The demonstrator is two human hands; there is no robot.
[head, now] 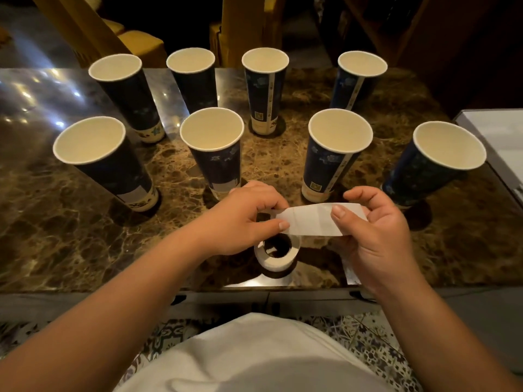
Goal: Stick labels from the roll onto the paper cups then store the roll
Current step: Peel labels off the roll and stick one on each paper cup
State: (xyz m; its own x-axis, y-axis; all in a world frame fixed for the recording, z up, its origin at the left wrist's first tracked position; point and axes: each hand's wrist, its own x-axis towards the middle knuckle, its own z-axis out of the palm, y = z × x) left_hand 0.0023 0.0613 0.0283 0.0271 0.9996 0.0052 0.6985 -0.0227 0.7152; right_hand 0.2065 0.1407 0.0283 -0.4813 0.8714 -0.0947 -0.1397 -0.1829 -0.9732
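Observation:
Several tall dark-blue paper cups stand upright in two rows on the marble table (56, 236). The front-left cup (104, 162) and the front-middle cup (215, 151) each carry a white label low on the side. A white label roll (276, 257) sits on the table near the front edge. A strip of white labels (314, 219) runs up from the roll and is stretched between my hands. My left hand (240, 219) pinches the strip's left end. My right hand (376, 230) pinches its right end, thumb on top.
A white box or tray (498, 137) lies at the table's right edge. Yellow chairs (135, 43) stand behind the table. A small white paper scrap (351, 274) lies by my right wrist at the front edge. Patterned floor tiles show below.

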